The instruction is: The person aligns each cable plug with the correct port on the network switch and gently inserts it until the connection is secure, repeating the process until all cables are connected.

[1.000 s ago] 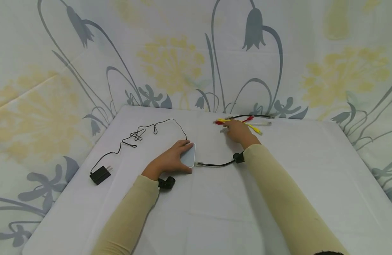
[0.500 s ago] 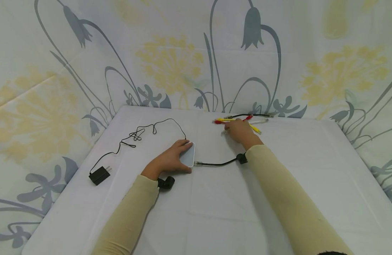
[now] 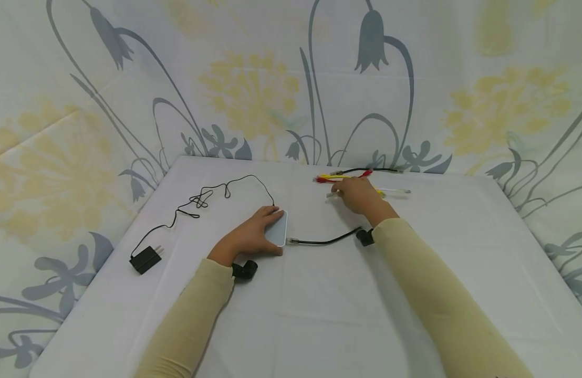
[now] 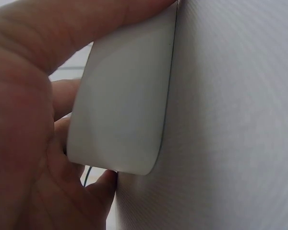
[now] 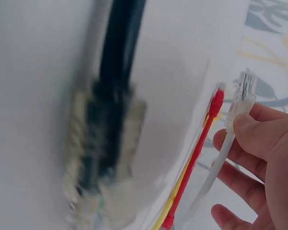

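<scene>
My left hand [image 3: 253, 233] grips a flat white network box [image 3: 277, 231], thumb along its near side and fingers at its far side. In the left wrist view the box [image 4: 122, 100] has one long edge against the table. A black network cable [image 3: 319, 243] meets the box's right side with a clear plug. Farther back, my right hand [image 3: 359, 197] pinches a white network cable [image 5: 222, 148] just behind its clear plug [image 5: 246, 86], between thumb and index finger. Red [image 3: 331, 180] and yellow [image 3: 337, 177] network cables lie beside that hand, partly covered by it.
A black power adapter [image 3: 145, 260] lies at the left, its thin tangled cord [image 3: 201, 199] running to the box's far side. Another black network cable [image 3: 366, 169] lies along the table's back edge, below the flowered cloth [image 3: 253, 79]. The right wrist's black camera [image 3: 365, 237] is beside the near black cable's free end.
My right hand has shifted slightly right, and the white cable's right end has swung toward me and to the right. The left hand and the box stay put.
</scene>
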`<act>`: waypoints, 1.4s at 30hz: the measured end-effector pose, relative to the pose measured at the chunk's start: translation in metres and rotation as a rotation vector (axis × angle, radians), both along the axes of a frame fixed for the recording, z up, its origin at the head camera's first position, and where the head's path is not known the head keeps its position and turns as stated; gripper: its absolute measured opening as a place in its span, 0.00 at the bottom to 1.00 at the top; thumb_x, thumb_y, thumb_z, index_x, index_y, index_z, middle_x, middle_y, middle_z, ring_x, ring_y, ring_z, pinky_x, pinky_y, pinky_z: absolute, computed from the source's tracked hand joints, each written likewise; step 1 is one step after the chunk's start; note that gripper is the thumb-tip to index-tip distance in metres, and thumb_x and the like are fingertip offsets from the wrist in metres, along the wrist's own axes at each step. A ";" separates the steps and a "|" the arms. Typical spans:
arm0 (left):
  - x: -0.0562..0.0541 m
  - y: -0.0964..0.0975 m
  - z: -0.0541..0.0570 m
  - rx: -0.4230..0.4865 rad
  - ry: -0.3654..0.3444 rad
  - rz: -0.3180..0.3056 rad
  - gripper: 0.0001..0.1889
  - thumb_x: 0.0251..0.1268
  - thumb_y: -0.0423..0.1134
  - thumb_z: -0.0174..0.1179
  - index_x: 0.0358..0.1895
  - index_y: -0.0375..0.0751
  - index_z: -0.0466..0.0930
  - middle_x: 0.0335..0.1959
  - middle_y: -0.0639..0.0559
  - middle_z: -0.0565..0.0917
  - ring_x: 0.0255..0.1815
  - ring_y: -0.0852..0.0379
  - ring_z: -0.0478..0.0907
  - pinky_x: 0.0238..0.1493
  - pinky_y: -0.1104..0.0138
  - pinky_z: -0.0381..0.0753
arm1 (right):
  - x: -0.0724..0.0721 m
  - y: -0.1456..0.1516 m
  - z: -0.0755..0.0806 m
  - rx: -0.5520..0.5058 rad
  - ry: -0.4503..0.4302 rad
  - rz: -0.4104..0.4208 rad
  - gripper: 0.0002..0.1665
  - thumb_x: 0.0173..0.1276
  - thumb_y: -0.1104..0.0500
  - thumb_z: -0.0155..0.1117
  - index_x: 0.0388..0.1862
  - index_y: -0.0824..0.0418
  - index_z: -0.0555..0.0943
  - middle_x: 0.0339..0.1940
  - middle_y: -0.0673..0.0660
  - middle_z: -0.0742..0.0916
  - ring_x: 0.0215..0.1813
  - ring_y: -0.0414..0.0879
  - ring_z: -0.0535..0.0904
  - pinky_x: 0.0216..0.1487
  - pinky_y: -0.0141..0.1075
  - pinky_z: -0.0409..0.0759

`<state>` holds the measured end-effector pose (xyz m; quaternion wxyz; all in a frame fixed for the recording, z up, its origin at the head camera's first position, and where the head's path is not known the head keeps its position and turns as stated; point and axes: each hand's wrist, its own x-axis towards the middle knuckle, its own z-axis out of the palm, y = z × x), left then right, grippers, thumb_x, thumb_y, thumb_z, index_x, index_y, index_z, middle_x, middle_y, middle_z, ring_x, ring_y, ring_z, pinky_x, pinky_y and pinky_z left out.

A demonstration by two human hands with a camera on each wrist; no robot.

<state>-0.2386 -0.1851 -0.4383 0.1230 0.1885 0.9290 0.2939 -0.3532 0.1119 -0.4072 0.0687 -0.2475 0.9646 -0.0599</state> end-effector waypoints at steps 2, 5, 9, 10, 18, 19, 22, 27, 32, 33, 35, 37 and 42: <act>0.000 0.000 0.001 0.000 -0.002 -0.002 0.53 0.44 0.52 0.75 0.77 0.51 0.55 0.78 0.53 0.51 0.79 0.50 0.49 0.71 0.54 0.62 | 0.003 0.001 -0.002 -0.046 0.005 0.003 0.16 0.74 0.59 0.54 0.56 0.53 0.82 0.57 0.55 0.85 0.63 0.57 0.76 0.65 0.55 0.68; 0.001 0.001 0.002 0.000 -0.009 -0.001 0.53 0.44 0.52 0.75 0.77 0.51 0.55 0.78 0.53 0.51 0.79 0.51 0.49 0.71 0.54 0.62 | 0.009 0.002 -0.004 -0.106 0.008 0.014 0.15 0.74 0.59 0.54 0.55 0.54 0.82 0.56 0.54 0.85 0.63 0.55 0.76 0.66 0.52 0.68; 0.001 0.001 0.004 -0.001 -0.017 0.000 0.54 0.45 0.52 0.75 0.77 0.51 0.54 0.79 0.52 0.50 0.79 0.50 0.49 0.71 0.54 0.61 | 0.019 0.001 -0.003 -0.169 -0.032 0.012 0.15 0.74 0.59 0.54 0.55 0.55 0.82 0.55 0.55 0.85 0.61 0.55 0.77 0.65 0.51 0.70; 0.001 0.002 0.004 -0.002 -0.018 0.001 0.54 0.45 0.52 0.75 0.77 0.51 0.54 0.79 0.52 0.50 0.79 0.50 0.49 0.71 0.54 0.61 | 0.021 0.000 -0.003 -0.186 -0.052 0.008 0.15 0.74 0.59 0.54 0.55 0.56 0.81 0.54 0.56 0.85 0.60 0.55 0.77 0.64 0.51 0.71; 0.001 -0.001 0.002 0.010 -0.016 0.008 0.54 0.44 0.52 0.75 0.77 0.51 0.54 0.79 0.52 0.50 0.79 0.49 0.49 0.72 0.53 0.61 | 0.031 -0.005 -0.010 -0.277 -0.138 0.022 0.14 0.75 0.59 0.53 0.54 0.59 0.80 0.51 0.59 0.84 0.54 0.53 0.77 0.61 0.49 0.72; 0.001 -0.001 0.002 0.014 -0.017 0.006 0.54 0.44 0.52 0.75 0.77 0.51 0.54 0.79 0.52 0.50 0.79 0.49 0.49 0.72 0.53 0.61 | 0.032 -0.005 -0.011 -0.285 -0.146 0.023 0.14 0.75 0.59 0.53 0.54 0.59 0.80 0.51 0.59 0.84 0.54 0.53 0.77 0.61 0.49 0.72; 0.001 0.000 0.000 0.018 -0.021 0.007 0.54 0.44 0.52 0.75 0.77 0.52 0.55 0.79 0.53 0.50 0.79 0.49 0.49 0.72 0.53 0.61 | 0.035 -0.006 -0.016 -0.309 -0.166 0.012 0.13 0.76 0.57 0.52 0.54 0.57 0.80 0.52 0.57 0.84 0.56 0.51 0.77 0.62 0.48 0.72; 0.000 0.001 0.001 0.016 -0.014 0.006 0.54 0.44 0.52 0.75 0.77 0.52 0.55 0.79 0.53 0.50 0.79 0.50 0.48 0.72 0.53 0.61 | 0.041 -0.010 -0.019 -0.361 -0.158 0.024 0.14 0.76 0.57 0.51 0.54 0.55 0.80 0.52 0.57 0.85 0.56 0.51 0.78 0.61 0.48 0.73; 0.001 0.002 0.003 0.009 -0.017 -0.001 0.54 0.44 0.53 0.75 0.77 0.52 0.54 0.79 0.52 0.49 0.79 0.50 0.48 0.72 0.53 0.60 | 0.046 -0.018 -0.019 -0.389 -0.163 0.031 0.14 0.76 0.56 0.52 0.53 0.52 0.81 0.54 0.55 0.84 0.55 0.50 0.77 0.62 0.48 0.72; 0.001 0.002 0.003 0.005 -0.018 -0.001 0.54 0.44 0.53 0.75 0.77 0.52 0.54 0.79 0.52 0.49 0.79 0.50 0.47 0.72 0.53 0.60 | 0.046 -0.019 -0.020 -0.393 -0.165 0.029 0.14 0.76 0.55 0.52 0.53 0.52 0.81 0.55 0.55 0.84 0.56 0.49 0.77 0.63 0.48 0.72; 0.001 0.002 0.004 0.001 -0.020 -0.001 0.54 0.45 0.54 0.75 0.77 0.52 0.54 0.79 0.52 0.49 0.79 0.50 0.47 0.72 0.53 0.60 | 0.047 -0.023 -0.022 -0.403 -0.170 0.028 0.14 0.76 0.54 0.52 0.53 0.51 0.81 0.56 0.54 0.84 0.56 0.49 0.77 0.63 0.47 0.72; 0.001 0.003 0.005 0.001 -0.020 -0.002 0.54 0.45 0.54 0.75 0.77 0.52 0.54 0.79 0.52 0.49 0.79 0.50 0.47 0.72 0.53 0.60 | 0.047 -0.026 -0.023 -0.415 -0.169 0.026 0.14 0.76 0.54 0.52 0.53 0.51 0.81 0.57 0.53 0.83 0.57 0.49 0.77 0.63 0.47 0.72; 0.001 0.002 0.004 0.007 -0.010 -0.006 0.54 0.45 0.54 0.75 0.77 0.50 0.54 0.79 0.51 0.50 0.79 0.49 0.48 0.72 0.52 0.60 | 0.049 -0.032 -0.024 -0.450 -0.182 0.012 0.14 0.76 0.52 0.53 0.53 0.50 0.82 0.56 0.53 0.84 0.58 0.49 0.77 0.64 0.47 0.72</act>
